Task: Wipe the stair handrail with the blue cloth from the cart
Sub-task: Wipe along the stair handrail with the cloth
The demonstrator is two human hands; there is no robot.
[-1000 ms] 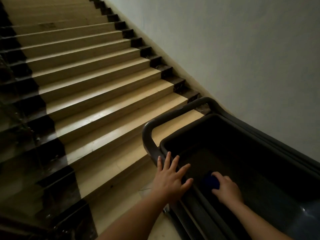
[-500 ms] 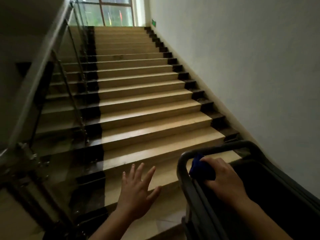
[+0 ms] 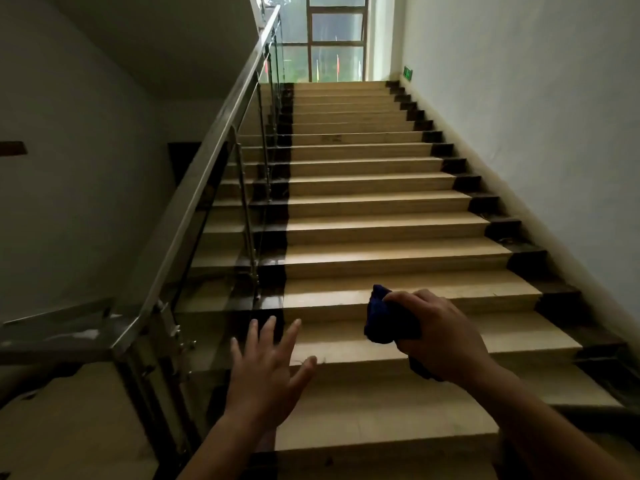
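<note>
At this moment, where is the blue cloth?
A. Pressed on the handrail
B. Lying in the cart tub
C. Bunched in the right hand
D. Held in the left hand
C: the blue cloth is bunched in the right hand, out over the stairs, while the left hand is open and empty.

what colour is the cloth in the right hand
Dark blue. The cloth, bunched in the right hand, shows best in the head view.

Two hands: left hand (image 3: 266, 370), right hand (image 3: 441, 336). One blue cloth (image 3: 382, 317), in right hand. One handrail (image 3: 207, 150), left of left hand. One window (image 3: 336, 36), far ahead.
</note>
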